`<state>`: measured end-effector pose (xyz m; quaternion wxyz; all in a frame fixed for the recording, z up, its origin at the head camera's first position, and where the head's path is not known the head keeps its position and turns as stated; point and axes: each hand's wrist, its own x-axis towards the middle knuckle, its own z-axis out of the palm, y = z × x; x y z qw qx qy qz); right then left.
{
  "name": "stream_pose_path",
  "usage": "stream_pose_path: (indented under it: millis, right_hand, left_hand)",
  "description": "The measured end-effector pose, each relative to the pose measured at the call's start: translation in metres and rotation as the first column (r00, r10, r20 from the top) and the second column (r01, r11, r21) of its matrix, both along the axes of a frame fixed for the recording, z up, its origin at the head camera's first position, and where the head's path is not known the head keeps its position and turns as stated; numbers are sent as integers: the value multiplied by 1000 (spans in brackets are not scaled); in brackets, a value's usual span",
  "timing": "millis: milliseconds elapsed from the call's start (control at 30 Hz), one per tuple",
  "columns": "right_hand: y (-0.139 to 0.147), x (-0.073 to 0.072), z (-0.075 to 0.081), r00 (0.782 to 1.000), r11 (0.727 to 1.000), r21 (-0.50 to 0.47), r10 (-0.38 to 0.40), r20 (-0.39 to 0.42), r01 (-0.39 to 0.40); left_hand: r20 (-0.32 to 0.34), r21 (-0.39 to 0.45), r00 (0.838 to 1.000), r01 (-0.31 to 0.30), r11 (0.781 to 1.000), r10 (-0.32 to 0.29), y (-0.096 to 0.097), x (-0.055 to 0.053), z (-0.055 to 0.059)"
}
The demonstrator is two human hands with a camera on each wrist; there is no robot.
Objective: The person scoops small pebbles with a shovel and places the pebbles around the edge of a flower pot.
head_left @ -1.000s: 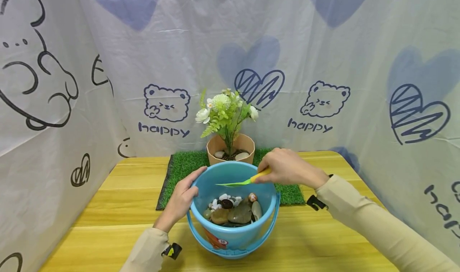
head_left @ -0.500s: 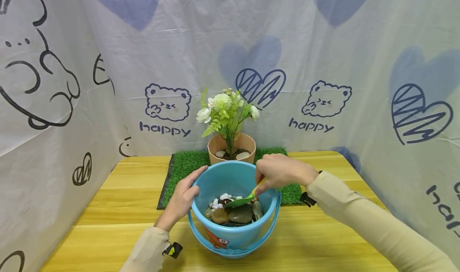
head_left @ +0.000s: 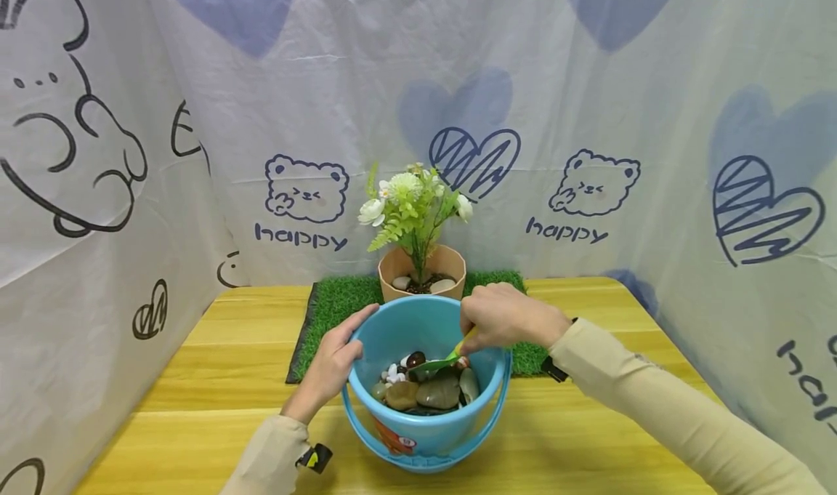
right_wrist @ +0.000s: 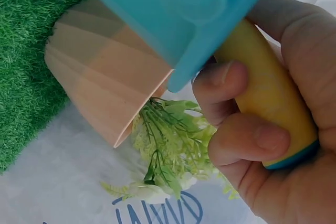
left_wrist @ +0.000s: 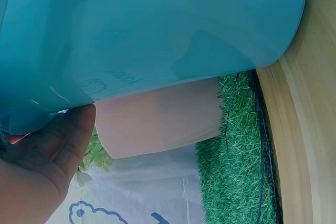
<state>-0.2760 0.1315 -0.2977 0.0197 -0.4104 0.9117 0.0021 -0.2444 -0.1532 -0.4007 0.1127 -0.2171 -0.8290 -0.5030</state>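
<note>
My right hand [head_left: 506,317] grips the yellow handle [right_wrist: 268,93] of a small trowel, its fingers curled round it in the right wrist view. The green trowel blade [head_left: 434,365] slants down into a light blue bucket [head_left: 428,428], among stones. Larger brown and grey stones [head_left: 438,391] lie toward the near side, with small white pebbles [head_left: 393,373] to their left. Beside the blade's tip sits a dark reddish-brown stone [head_left: 415,360]. My left hand [head_left: 330,360] holds the bucket's left rim; the left wrist view shows its fingers [left_wrist: 76,137] against the outer wall.
Behind the bucket, a peach flowerpot [head_left: 387,271] with white flowers and green leaves stands on a mat of artificial grass [head_left: 333,299]. The bucket's handle [head_left: 366,437] hangs down in front. A wooden table [head_left: 216,379] lies below, with a printed curtain [head_left: 314,102] around it.
My right hand has lowered the trowel from above the stones into them, its blade tilting down. The dark reddish-brown stone has shifted slightly away from me. My left hand stays on the rim.
</note>
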Motion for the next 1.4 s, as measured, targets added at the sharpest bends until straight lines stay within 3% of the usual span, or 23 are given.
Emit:
stream_pose_path:
  millis: [200, 367, 800, 1100, 1400]
  right_hand:
    - [0, -1, -2, 998, 999, -32, 15, -53, -17]
    - [-2, 0, -3, 998, 999, -34, -17, -59, 15]
    - [-18, 20, -5, 989, 996, -31, -82, -126, 79]
    - [-25, 30, -10, 967, 994, -43, -110, -231, 103]
    - [-14, 27, -18, 944, 997, -59, -67, -322, 51]
  left_hand:
    - [-20, -3, 1000, 0, 1000, 0, 0, -1, 1]
    - [-5, 8, 1000, 4, 1000, -4, 0, -1, 0]
    - [-1, 12, 1000, 1, 1000, -1, 0, 0, -1]
    - [-3, 11, 1000, -1, 1000, 1, 0, -1, -2]
    - [4, 15, 1000, 2, 1000, -2, -1, -3, -3]
